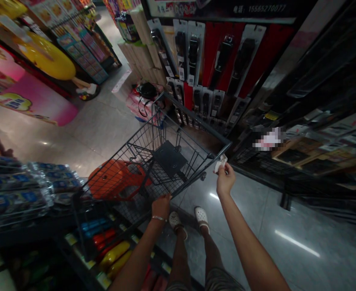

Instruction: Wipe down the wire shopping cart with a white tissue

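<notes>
A black wire shopping cart (pixel 153 133) stands tilted in front of me on the shop floor. My left hand (pixel 160 206) is closed on the cart's near rim, a bracelet at the wrist. My right hand (pixel 225 179) is pinched on a small white crumpled piece of paper or cloth (pixel 220 163) held right at the cart's right corner. A dark flat panel (pixel 169 158) lies inside the cart. My two feet in white shoes (pixel 188 218) stand just behind it.
An orange plastic stool or basket (pixel 111 180) sits left of the cart. Shelves of packaged goods (pixel 20 190) and bottles (pixel 111 248) are at the lower left. A display of hanging black items (pixel 208 60) rises ahead, dark shelving (pixel 326 153) at the right. Bright promotional stands (pixel 29 81) are at the far left.
</notes>
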The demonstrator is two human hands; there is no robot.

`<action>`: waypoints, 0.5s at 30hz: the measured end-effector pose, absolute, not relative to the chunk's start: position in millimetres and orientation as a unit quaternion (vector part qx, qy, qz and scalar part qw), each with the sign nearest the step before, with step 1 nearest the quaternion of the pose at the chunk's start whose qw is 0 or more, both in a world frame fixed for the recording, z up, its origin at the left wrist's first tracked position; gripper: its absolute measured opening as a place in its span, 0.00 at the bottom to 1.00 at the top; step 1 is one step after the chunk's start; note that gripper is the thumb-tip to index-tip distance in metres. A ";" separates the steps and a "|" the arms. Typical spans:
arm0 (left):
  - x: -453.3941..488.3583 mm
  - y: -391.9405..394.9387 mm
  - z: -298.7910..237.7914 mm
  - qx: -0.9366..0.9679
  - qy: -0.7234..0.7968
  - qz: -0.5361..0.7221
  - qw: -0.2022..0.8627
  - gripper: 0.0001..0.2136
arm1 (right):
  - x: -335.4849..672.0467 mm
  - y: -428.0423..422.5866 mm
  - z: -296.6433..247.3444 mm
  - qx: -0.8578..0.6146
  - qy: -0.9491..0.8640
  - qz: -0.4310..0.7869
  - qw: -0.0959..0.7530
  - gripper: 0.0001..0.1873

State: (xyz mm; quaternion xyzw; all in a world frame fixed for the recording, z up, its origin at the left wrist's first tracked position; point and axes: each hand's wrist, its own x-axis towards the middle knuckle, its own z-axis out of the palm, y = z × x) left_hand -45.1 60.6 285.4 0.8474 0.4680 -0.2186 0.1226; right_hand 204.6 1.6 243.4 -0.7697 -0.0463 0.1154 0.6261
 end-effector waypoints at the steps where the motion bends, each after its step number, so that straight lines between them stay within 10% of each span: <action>1: -46.9 60.5 282.9 0.851 0.467 -0.210 0.117 0.14 | 203.7 11.9 246.4 -0.775 -0.046 0.107 0.622 0.24; 15: -83.0 90.6 227.0 0.935 0.345 0.061 0.047 0.18 | 183.8 66.2 237.6 -0.791 -0.073 0.122 0.595 0.16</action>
